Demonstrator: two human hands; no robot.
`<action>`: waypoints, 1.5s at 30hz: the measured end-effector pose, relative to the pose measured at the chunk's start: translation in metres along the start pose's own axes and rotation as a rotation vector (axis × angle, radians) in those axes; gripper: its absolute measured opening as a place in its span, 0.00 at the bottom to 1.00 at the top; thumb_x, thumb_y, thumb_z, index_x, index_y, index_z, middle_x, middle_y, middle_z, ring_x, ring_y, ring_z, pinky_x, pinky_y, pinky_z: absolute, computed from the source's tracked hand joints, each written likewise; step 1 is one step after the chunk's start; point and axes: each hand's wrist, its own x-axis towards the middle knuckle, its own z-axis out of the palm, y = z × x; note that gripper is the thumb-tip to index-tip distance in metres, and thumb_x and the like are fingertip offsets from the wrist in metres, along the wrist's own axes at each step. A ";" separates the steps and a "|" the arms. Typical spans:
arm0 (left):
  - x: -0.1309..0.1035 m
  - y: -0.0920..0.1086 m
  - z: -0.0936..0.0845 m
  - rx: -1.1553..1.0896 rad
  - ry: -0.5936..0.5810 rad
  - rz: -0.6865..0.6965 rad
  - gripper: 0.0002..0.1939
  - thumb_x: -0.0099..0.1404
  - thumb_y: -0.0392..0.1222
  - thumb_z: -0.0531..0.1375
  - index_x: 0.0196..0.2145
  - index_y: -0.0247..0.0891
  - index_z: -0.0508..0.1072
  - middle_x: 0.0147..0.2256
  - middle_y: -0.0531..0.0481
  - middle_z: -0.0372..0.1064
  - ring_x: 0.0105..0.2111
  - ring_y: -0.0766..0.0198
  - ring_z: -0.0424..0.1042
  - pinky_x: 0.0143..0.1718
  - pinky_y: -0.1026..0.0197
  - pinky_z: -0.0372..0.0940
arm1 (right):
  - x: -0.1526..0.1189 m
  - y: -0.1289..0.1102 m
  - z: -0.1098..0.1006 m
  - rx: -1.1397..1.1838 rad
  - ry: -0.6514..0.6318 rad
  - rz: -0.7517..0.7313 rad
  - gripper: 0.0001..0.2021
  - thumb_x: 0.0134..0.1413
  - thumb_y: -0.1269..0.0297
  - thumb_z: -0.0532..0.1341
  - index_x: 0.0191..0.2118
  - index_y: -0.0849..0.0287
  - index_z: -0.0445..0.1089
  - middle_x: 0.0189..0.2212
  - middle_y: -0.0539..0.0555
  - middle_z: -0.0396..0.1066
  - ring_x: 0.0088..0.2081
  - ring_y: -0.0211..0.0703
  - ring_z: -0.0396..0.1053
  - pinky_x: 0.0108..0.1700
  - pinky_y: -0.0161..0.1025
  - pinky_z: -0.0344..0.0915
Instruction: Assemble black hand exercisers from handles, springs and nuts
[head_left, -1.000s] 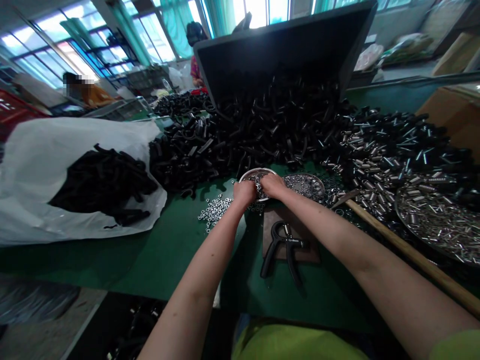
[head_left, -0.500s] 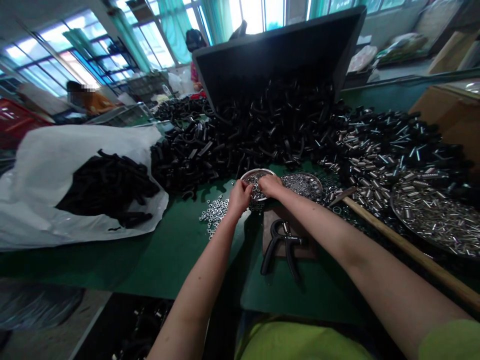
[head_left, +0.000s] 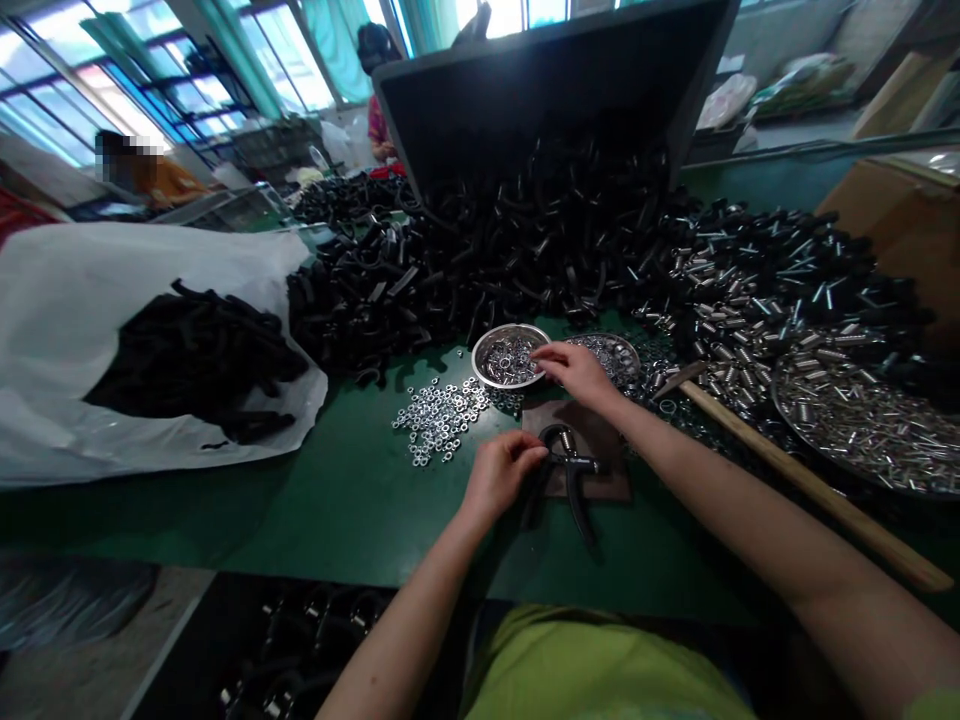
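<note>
A black hand grip strengthener (head_left: 576,500) with a metal spring lies on a brown square block (head_left: 616,484). My left hand (head_left: 501,474) is at its left side, thumb and fingertips pinched together by the upper left part of the grip; what they hold, if anything, is too small to make out. My right hand (head_left: 581,374) hovers at the right rim of a round metal bowl (head_left: 480,372) of small metal parts. Its fingers are drawn together, and anything between them cannot be made out. Loose nuts (head_left: 442,420) lie left of the block.
Black handles (head_left: 510,250) pile up before a dark tipped bin (head_left: 555,100). A white sack (head_left: 45,350) of black parts lies left. To the right are a hammer (head_left: 810,475), springs (head_left: 739,350), a tray of metal pins (head_left: 870,420) and a carton (head_left: 907,220). Two people sit beyond.
My left hand has come out of the bowl and down to the grip strengthener. My right hand has lifted from the bowl's parts to its right rim. The view has shifted slightly.
</note>
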 end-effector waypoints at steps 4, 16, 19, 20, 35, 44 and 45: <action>-0.001 0.000 0.012 0.187 0.038 0.102 0.07 0.61 0.42 0.59 0.30 0.37 0.73 0.30 0.50 0.71 0.33 0.63 0.69 0.36 0.63 0.61 | -0.052 0.014 -0.007 0.269 -0.023 0.088 0.12 0.58 0.59 0.53 0.39 0.61 0.67 0.32 0.55 0.75 0.33 0.39 0.72 0.34 0.35 0.65; 0.007 -0.004 0.025 0.367 0.086 0.113 0.07 0.62 0.42 0.59 0.29 0.36 0.71 0.29 0.51 0.68 0.31 0.64 0.67 0.31 0.65 0.58 | -0.073 0.017 0.011 -0.170 -0.041 0.020 0.06 0.55 0.66 0.57 0.30 0.60 0.69 0.28 0.52 0.72 0.31 0.40 0.67 0.34 0.35 0.57; 0.005 -0.006 0.027 0.454 0.094 0.205 0.07 0.63 0.43 0.59 0.30 0.36 0.71 0.30 0.50 0.69 0.31 0.64 0.67 0.32 0.64 0.59 | -0.079 0.012 0.014 -0.282 -0.049 -0.057 0.06 0.56 0.68 0.56 0.31 0.60 0.69 0.31 0.55 0.71 0.36 0.44 0.66 0.38 0.38 0.57; 0.004 -0.006 0.028 0.500 0.086 0.257 0.08 0.63 0.44 0.58 0.31 0.37 0.71 0.31 0.49 0.69 0.32 0.64 0.67 0.33 0.64 0.59 | -0.082 0.009 0.014 -0.314 -0.053 -0.077 0.07 0.57 0.68 0.55 0.31 0.60 0.69 0.32 0.56 0.71 0.37 0.45 0.66 0.39 0.39 0.57; 0.007 -0.004 0.032 0.462 0.106 0.246 0.09 0.63 0.45 0.59 0.30 0.37 0.70 0.31 0.50 0.69 0.31 0.65 0.67 0.32 0.65 0.58 | -0.158 0.086 -0.103 -1.011 0.117 0.290 0.19 0.58 0.55 0.54 0.49 0.60 0.68 0.37 0.64 0.70 0.39 0.58 0.66 0.34 0.46 0.61; -0.002 0.003 0.028 0.803 0.053 0.371 0.09 0.66 0.45 0.54 0.34 0.39 0.70 0.34 0.51 0.70 0.33 0.64 0.68 0.31 0.64 0.57 | -0.161 0.063 -0.102 -0.641 0.206 0.365 0.23 0.62 0.58 0.46 0.61 0.56 0.57 0.38 0.62 0.72 0.32 0.51 0.70 0.32 0.46 0.64; -0.002 0.004 0.028 0.834 0.043 0.385 0.09 0.66 0.45 0.54 0.34 0.39 0.70 0.34 0.50 0.70 0.33 0.64 0.68 0.31 0.63 0.57 | -0.159 0.052 -0.101 -0.506 0.216 0.334 0.24 0.62 0.58 0.46 0.61 0.56 0.56 0.35 0.59 0.72 0.30 0.48 0.70 0.31 0.44 0.64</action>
